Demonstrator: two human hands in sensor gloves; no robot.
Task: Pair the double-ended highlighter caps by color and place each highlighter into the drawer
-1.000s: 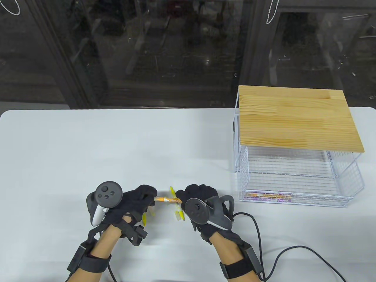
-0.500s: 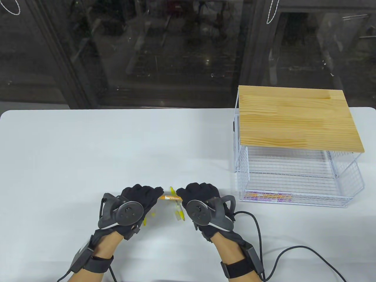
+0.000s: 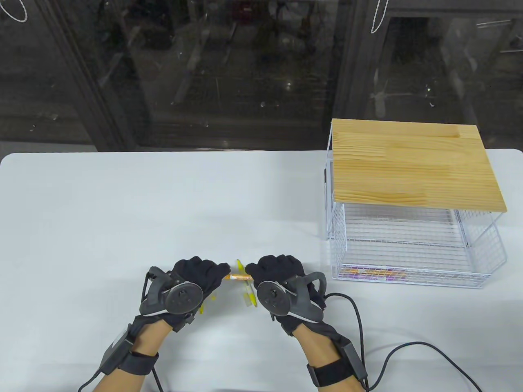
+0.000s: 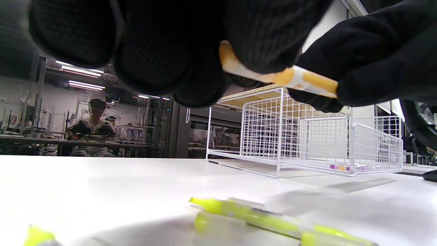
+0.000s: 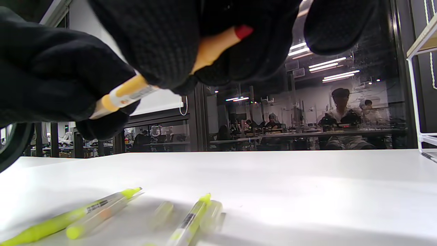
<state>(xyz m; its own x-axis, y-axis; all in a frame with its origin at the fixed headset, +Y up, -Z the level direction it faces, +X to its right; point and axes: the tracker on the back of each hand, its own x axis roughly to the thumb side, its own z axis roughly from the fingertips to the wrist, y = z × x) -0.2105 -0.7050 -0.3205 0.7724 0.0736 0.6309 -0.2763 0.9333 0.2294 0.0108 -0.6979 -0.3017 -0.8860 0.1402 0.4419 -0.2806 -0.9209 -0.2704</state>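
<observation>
Table view: left hand (image 3: 196,275) and right hand (image 3: 278,271) meet low centre of frame, each pinching one end of an orange highlighter (image 3: 239,277) held level above the table (image 3: 163,204). Label print on its barrel is too small to read. Yellow highlighters (image 3: 250,296) lie under the hands. Wire drawer (image 3: 408,253) sits at right, pulled out toward the near edge, wood top (image 3: 412,163) above it; purple and orange pens lie inside. Wide bare tabletop upper left.

Left wrist view: fingers (image 4: 266,34) curl round the orange barrel (image 4: 273,73); yellow pens (image 4: 259,218) at the bottom, drawer (image 4: 341,147) right of centre.

Right wrist view: fingers (image 5: 164,41) grip the orange barrel (image 5: 136,90); label unreadable. Yellow pens (image 5: 85,213) lower left.
</observation>
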